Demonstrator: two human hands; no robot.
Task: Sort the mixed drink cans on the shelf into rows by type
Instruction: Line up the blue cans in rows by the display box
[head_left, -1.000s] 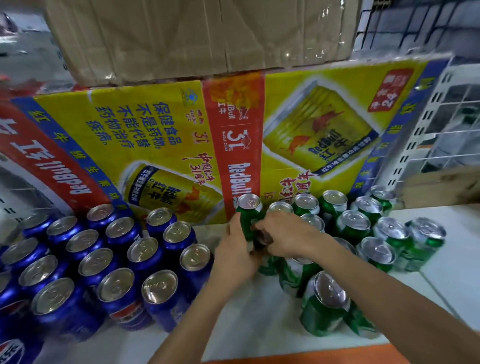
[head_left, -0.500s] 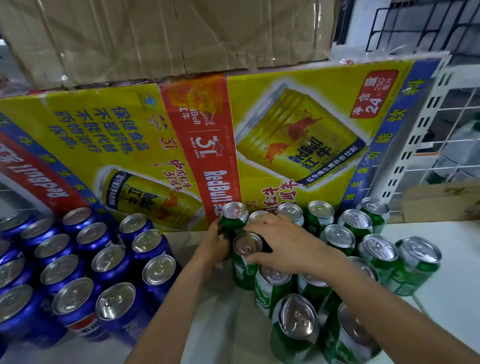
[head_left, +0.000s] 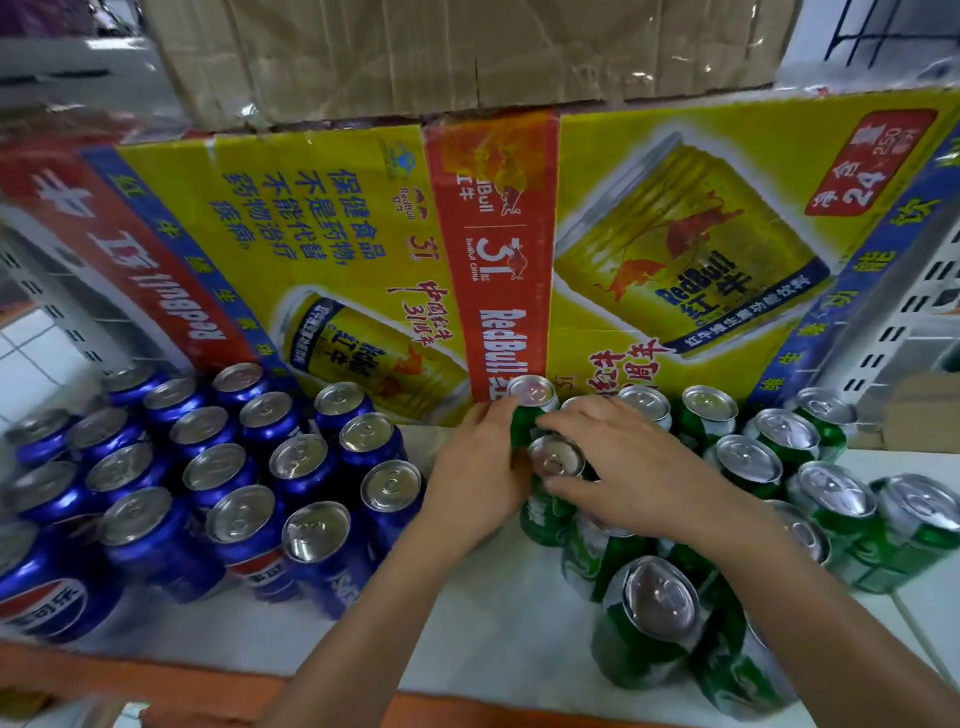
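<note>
9 o'clock: blue cans stand upright in a tight block on the white shelf, silver tops up, in slanted rows. The nearest ones, toward 7 o'clock, are partly cut off by the frame. An orange shelf edge runs along 6 to 7 o'clock.

12 o'clock: a yellow Red Bull carton stands behind all the cans, its print upside down. A plain brown cardboard box sits on top of it.

Centre: the left hand lies against the left flank of two green cans. Its fingers reach up to the rear green can, which touches the carton. The thumb is hidden, so I cannot tell whether it grips or only presses.

Just toward 6 o'clock of that can stands the middle green can, between both hands. The right hand comes over from 3 o'clock with fingers spread. Its forefinger lies across the far side of this can and its thumb across the near side, pinching it below the rim.

2 to 4 o'clock: the other green cans stand upright in loose rows, some hidden under the right forearm. At 5 o'clock a front green can stands nearest the shelf edge, touching its neighbours.

3 o'clock, far edge: a white perforated upright.
</note>
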